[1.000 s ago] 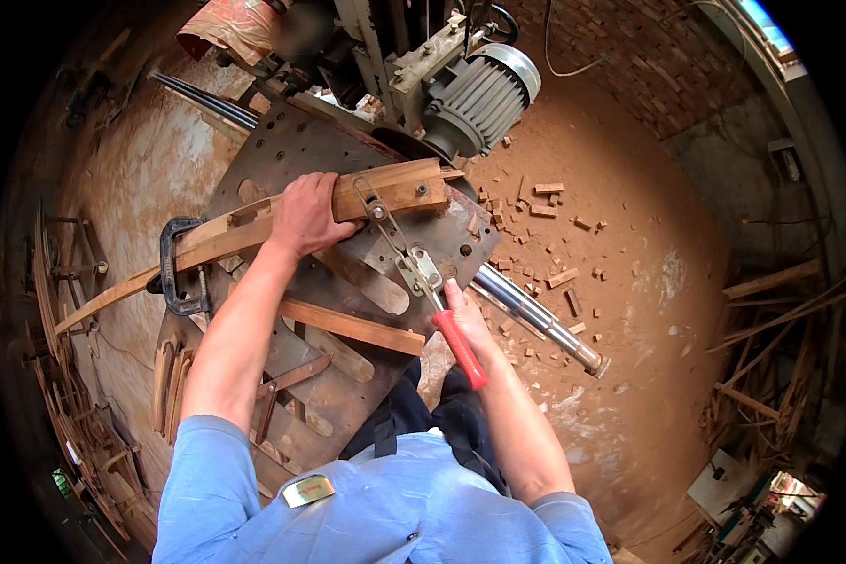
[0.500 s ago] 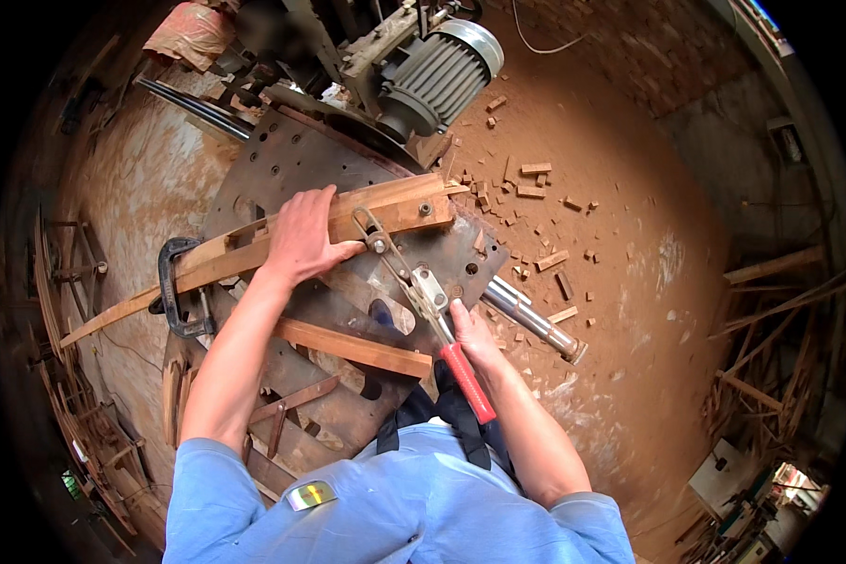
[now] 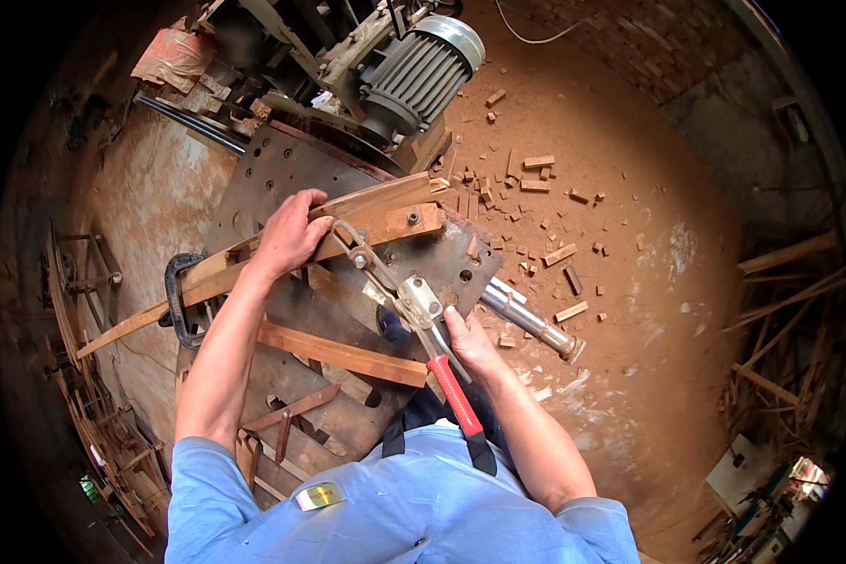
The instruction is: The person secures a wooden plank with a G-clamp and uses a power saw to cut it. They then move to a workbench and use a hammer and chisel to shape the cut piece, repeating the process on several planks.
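the left hand [image 3: 289,237], nearer, has its fingers clasped over the wooden strip [image 3: 381,200] directly beneath them on the tabletop [image 3: 277,174], long axis running lower left to upper right. the right hand [image 3: 475,346] is beside the red-handled clamp [image 3: 423,298]; whether its fingers grip, i cannot tell.

Past the metal table's [image 3: 291,188] right corner, I see a floor [image 3: 620,301] brown with dust, pale in patches, strewn with wooden offcuts [image 3: 560,255]. Farther off, a brick wall [image 3: 639,61] adjoins a grey wall [image 3: 757,132]; loose timber [image 3: 788,252] lies in shadow.
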Motion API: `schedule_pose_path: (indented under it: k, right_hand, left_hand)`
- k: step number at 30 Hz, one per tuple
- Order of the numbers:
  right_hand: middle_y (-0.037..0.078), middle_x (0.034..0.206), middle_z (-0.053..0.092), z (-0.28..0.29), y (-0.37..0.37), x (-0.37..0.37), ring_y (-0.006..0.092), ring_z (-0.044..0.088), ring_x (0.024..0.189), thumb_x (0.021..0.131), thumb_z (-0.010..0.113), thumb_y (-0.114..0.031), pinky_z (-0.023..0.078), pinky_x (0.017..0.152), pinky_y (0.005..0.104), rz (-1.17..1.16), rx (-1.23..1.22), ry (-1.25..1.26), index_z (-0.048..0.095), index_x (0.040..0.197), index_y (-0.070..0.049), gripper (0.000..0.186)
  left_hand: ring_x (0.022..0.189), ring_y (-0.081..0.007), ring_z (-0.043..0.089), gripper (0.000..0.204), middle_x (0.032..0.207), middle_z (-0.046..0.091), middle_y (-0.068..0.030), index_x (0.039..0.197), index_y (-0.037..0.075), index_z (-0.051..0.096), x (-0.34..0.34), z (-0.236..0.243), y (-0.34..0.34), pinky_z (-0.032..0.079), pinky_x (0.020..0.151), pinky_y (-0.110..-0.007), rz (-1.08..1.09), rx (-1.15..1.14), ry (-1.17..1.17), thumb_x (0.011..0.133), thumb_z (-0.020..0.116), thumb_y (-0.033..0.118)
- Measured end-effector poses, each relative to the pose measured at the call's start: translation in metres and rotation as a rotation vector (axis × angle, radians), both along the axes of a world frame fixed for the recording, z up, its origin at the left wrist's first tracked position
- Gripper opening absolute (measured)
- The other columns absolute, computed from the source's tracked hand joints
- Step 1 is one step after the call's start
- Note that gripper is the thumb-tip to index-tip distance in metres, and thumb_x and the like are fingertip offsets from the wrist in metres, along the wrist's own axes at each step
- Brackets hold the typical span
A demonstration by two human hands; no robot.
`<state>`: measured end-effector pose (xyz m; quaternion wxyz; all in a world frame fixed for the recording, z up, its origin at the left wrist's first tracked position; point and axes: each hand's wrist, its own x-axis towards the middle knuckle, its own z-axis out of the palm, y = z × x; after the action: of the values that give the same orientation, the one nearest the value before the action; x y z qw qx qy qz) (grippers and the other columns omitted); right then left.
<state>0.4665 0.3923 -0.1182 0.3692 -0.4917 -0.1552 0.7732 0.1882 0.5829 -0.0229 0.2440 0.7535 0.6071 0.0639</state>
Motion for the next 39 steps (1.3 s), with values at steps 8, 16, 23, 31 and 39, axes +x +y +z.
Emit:
schedule_pose_path:
  k: [8,16,23,31,39]
  right_hand:
    - [0.008,0.104,0.066,-0.014,-0.001,-0.003,0.0148,0.061,0.087,0.099,0.055,-0.049,0.052,0.077,0.0310,0.004,-0.043,-0.017,0.055,0.124,0.004,0.058]
    - [0.008,0.098,0.066,-0.003,0.002,0.000,0.0143,0.062,0.078,0.102,0.049,-0.049,0.052,0.068,0.0307,0.051,-0.048,-0.063,0.056,0.121,0.001,0.055]
    - [0.008,0.092,0.065,0.016,0.006,0.001,0.0179,0.062,0.075,0.099,0.049,-0.058,0.052,0.066,0.0312,0.073,-0.046,-0.152,0.056,0.117,0.002,0.063]
    - [0.007,0.079,0.065,0.012,0.007,0.008,0.0166,0.060,0.061,0.098,0.048,-0.060,0.053,0.057,0.0330,0.171,-0.077,-0.152,0.056,0.108,-0.005,0.056]
    - [0.015,0.102,0.061,-0.020,0.012,0.020,0.0341,0.068,0.091,0.096,0.047,-0.064,0.059,0.079,0.0532,0.279,-0.075,-0.171,0.052,0.117,-0.004,0.064]
  left_hand:
    - [0.108,-0.0321,0.059,0.036,0.113,0.064,-0.0152,0.119,0.001,0.063,-0.010,0.010,0.006,0.046,0.095,-0.039,-0.046,-0.008,-0.205,0.089,0.065,0.021]
    - [0.100,-0.0310,0.057,0.030,0.104,0.059,-0.0139,0.110,0.001,0.058,0.018,0.072,0.006,0.047,0.087,-0.038,-0.120,0.359,-0.206,0.087,0.068,0.016]
    - [0.100,-0.0348,0.056,0.035,0.106,0.059,-0.0151,0.108,0.001,0.058,0.001,0.126,-0.060,0.047,0.086,-0.041,-0.004,0.629,-0.119,0.079,0.074,0.011]
    - [0.100,-0.0383,0.058,0.038,0.108,0.060,-0.0187,0.110,0.000,0.056,-0.036,0.131,-0.177,0.047,0.089,-0.043,0.261,0.635,-0.098,0.082,0.073,0.019]
    - [0.099,-0.0340,0.063,0.036,0.108,0.064,-0.0166,0.112,0.001,0.058,-0.033,0.103,-0.295,0.050,0.086,-0.040,0.627,0.508,-0.229,0.084,0.075,0.017]
